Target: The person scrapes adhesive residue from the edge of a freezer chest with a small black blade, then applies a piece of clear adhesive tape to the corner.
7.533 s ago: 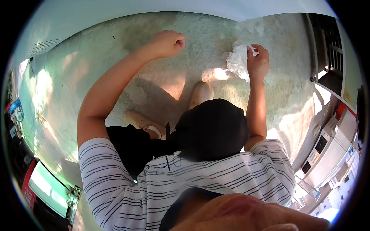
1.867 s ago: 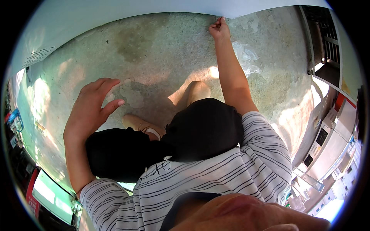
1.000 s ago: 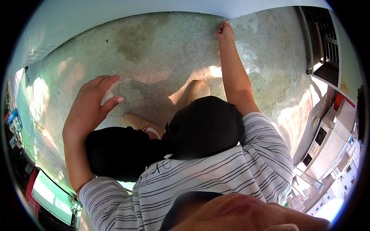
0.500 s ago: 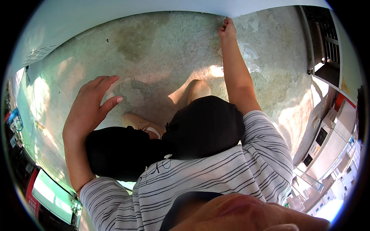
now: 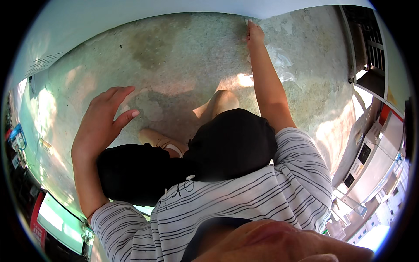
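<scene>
My left hand [image 5: 107,113] hangs over the concrete floor [image 5: 166,65] beside my knee, fingers spread and curved, holding nothing. My right arm is stretched out to the top of the view, where my right hand [image 5: 255,32] is at the bottom edge of a large white panel [image 5: 183,6]. Its fingers are curled, with the tips near that edge; whatever is between them is too small to make out. A crumpled clear plastic sheet [image 5: 281,61] lies on the floor behind my right forearm. My black-clad knees [image 5: 229,144] and tan shoes [image 5: 159,137] are below.
A dark metal frame with bars [image 5: 373,56] stands at the right. Beyond it are white appliances [image 5: 371,161] with dark panels and cables. At the lower left is a pale green glossy surface with red sides [image 5: 56,218], and a blue object [image 5: 17,131] lies at the left rim.
Since the earliest frame my right hand has reached up to the panel's edge and my left hand has dropped back and opened. In the last second the right fingers shifted slightly.
</scene>
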`<action>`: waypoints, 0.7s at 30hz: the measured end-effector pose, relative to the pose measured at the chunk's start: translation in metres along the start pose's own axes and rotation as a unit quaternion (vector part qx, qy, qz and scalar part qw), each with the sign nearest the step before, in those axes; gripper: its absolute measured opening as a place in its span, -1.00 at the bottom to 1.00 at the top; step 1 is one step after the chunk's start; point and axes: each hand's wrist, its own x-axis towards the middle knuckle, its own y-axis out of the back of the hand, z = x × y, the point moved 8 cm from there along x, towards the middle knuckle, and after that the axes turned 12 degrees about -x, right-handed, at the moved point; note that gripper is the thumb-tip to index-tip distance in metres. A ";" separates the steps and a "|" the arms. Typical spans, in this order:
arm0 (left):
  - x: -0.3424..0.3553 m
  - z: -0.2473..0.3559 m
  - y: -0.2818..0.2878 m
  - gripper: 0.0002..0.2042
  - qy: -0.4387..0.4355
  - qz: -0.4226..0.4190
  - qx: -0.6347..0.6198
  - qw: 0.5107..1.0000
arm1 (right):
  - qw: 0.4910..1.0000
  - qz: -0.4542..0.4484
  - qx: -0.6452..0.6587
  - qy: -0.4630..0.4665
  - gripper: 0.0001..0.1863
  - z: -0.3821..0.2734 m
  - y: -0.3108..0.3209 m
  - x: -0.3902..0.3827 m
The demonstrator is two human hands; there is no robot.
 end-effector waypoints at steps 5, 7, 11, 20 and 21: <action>-0.001 -0.002 -0.002 -0.47 0.007 -0.001 -0.001 1.000 | 0.949 -0.082 0.298 -0.059 -0.88 -0.006 -0.008 0.001; 0.000 -0.001 -0.001 -0.47 0.005 0.001 0.000 1.000 | 0.932 -0.106 0.337 -0.078 -0.86 -0.006 -0.012 0.002; 0.000 -0.002 -0.002 -0.48 0.001 0.002 0.004 1.000 | 0.897 -0.115 0.409 -0.122 -0.81 -0.002 -0.020 0.005; -0.002 -0.002 -0.002 -0.48 0.004 0.002 0.001 1.000 | 0.863 -0.086 0.470 -0.167 -0.77 0.007 -0.035 0.007; -0.001 -0.001 -0.002 -0.48 0.006 0.000 -0.002 1.000 | 0.866 -0.084 0.465 -0.165 -0.77 0.008 -0.034 0.009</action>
